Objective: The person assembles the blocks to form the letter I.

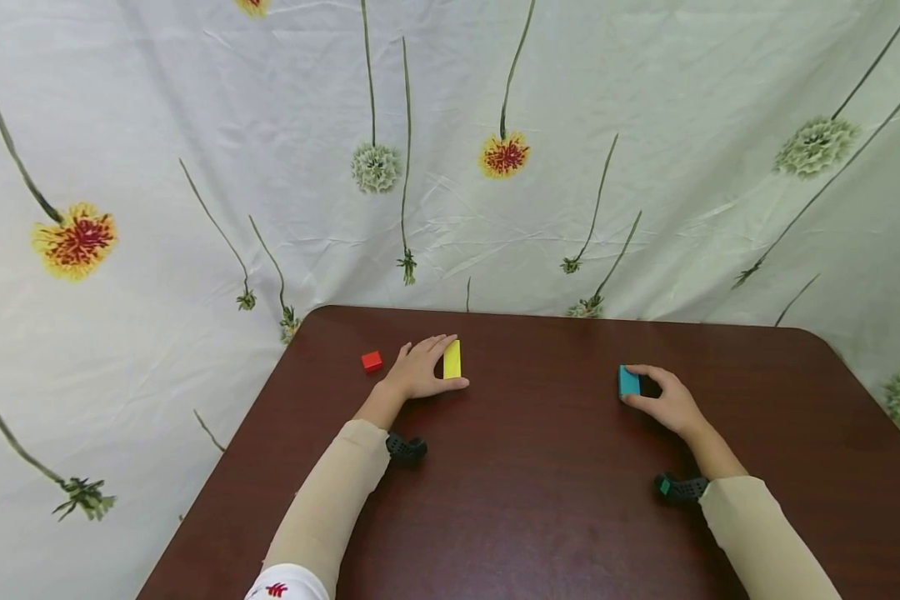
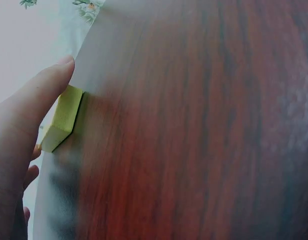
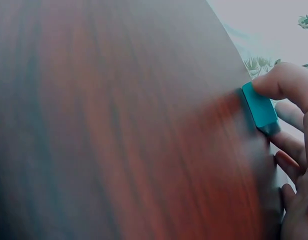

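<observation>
My left hand (image 1: 420,371) spans a yellow block (image 1: 452,360) near the table's far edge, fingers at its far end and thumb at its near end. The left wrist view shows the thumb (image 2: 49,85) running along the yellow block (image 2: 66,112), its tip reaching past it. Farther right, my right hand (image 1: 667,402) pinches a blue block (image 1: 628,382) between thumb and index finger. In the right wrist view, a digit's tip presses one end of the blue block (image 3: 259,106), with other fingers curled below. A small red block (image 1: 372,361) lies left of my left hand.
Everything stands on a dark brown wooden table (image 1: 525,500) with rounded far corners. Behind it hangs a pale cloth (image 1: 307,125) printed with flowers. Each wrist wears a black band, the left one (image 1: 407,448) and the right one (image 1: 678,488).
</observation>
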Action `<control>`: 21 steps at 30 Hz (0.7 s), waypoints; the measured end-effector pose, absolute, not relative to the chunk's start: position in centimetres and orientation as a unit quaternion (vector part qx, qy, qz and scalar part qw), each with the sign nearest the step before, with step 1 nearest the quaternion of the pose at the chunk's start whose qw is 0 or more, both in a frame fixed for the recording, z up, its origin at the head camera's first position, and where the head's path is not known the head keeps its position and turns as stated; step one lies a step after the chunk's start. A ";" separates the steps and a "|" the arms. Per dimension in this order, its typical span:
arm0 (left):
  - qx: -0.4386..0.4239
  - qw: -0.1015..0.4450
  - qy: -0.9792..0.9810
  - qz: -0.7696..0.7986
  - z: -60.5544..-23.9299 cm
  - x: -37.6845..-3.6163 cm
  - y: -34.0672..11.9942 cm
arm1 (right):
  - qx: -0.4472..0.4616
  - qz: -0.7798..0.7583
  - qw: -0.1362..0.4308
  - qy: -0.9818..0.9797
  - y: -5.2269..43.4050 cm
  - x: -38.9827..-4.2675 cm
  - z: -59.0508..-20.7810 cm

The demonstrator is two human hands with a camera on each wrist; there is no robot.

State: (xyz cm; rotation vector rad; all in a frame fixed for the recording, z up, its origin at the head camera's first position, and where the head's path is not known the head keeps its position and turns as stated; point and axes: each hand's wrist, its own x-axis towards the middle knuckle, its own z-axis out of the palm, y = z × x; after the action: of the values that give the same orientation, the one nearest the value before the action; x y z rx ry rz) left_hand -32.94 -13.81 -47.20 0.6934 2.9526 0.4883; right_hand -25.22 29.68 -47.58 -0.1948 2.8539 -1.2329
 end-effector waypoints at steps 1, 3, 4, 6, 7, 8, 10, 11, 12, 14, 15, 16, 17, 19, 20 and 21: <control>0.226 0.035 0.960 0.161 -47.3 -32.9 -13.9 | -0.062 -0.399 0.012 0.915 29.7 -25.2 -47.6; 0.225 0.038 0.959 0.169 -47.3 -33.0 -13.9 | -0.060 -0.400 0.010 0.914 29.7 -25.2 -47.7; 0.224 0.040 0.958 0.174 -47.3 -33.0 -14.0 | -0.060 -0.401 0.009 0.914 29.7 -25.2 -47.7; 0.224 0.043 0.955 0.187 -47.3 -33.0 -14.1 | -0.059 -0.401 0.007 0.914 29.7 -25.3 -47.8; 0.224 0.045 0.954 0.193 -47.4 -33.0 -14.1 | -0.059 -0.401 0.006 0.914 29.7 -25.3 -47.8; 0.224 0.048 0.953 0.200 -47.3 -33.0 -14.1 | -0.058 -0.400 0.005 0.915 29.7 -25.3 -47.8; 0.225 0.051 0.950 0.212 -47.4 -33.0 -14.2 | -0.058 -0.400 0.003 0.915 29.7 -25.2 -47.8; 0.227 0.051 0.948 0.216 -47.4 -33.0 -14.2 | -0.058 -0.401 0.002 0.914 29.7 -25.2 -47.8; 0.228 0.052 0.948 0.219 -47.5 -33.0 -14.3 | -0.058 -0.401 0.002 0.914 29.7 -25.2 -47.9; 0.228 0.053 0.946 0.223 -47.5 -33.1 -14.3 | -0.057 -0.401 0.000 0.914 29.7 -25.2 -47.9; 0.228 0.052 0.946 0.226 -47.6 -33.1 -14.3 | -0.057 -0.401 -0.001 0.914 29.7 -25.2 -47.9; 0.227 0.053 0.946 0.226 -47.6 -33.1 -14.3 | -0.058 -0.401 -0.001 0.914 29.7 -25.2 -47.9; 0.227 0.052 0.946 0.227 -47.6 -33.2 -14.2 | -0.058 -0.400 -0.002 0.914 29.7 -25.2 -47.9; 0.225 0.052 0.945 0.232 -47.7 -33.2 -14.2 | -0.057 -0.400 -0.003 0.915 29.7 -25.2 -47.9; 0.224 0.051 0.945 0.234 -47.7 -33.2 -14.2 | -0.057 -0.400 -0.003 0.915 29.7 -25.2 -47.9; 0.224 0.051 0.944 0.237 -47.7 -33.3 -14.2 | -0.056 -0.400 -0.003 0.915 29.7 -25.2 -47.9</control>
State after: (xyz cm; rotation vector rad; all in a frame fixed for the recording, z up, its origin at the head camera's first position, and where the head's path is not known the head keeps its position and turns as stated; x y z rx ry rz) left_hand -33.26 -14.20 -47.75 0.6814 2.8738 0.7218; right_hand -25.16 29.67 -47.93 -0.1762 2.8786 -1.2588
